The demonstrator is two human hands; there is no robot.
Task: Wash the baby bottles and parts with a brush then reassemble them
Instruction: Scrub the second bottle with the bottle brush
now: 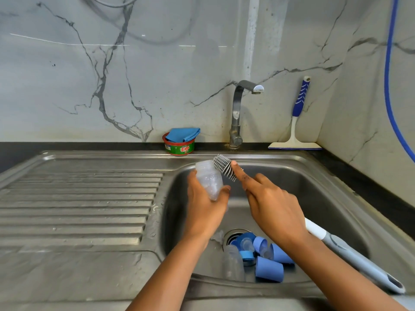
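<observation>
Grey silicone bristles of the bottle brush (224, 167) sit just beside the mouth of the clear baby bottle (208, 181), outside it, both below and slightly left of the tap (237, 113), over the sink (303, 162) basin. The left hand (205, 212) grips the bottle's lower body, thumb and fingers wrapped round it, with the mouth tilted up toward the tap. The right hand (272, 205) holds the brush, index finger straight along the bristle head, the other fingers folded under.

To scrub well, I judge the head should line up with the neck before entering, then reach the bottom and twist while the left hand counter-turns. The bottle looks wet, so a firm grip matters. No water shows at the tap.

Well below the tap, by the drain, blue caps (269, 269) and a second bottle (233, 261) overlap with smaller parts, so a count is unsure. The right hand's back hides its grip and the brush shaft, and the left palm covers the bottle's base.
</observation>
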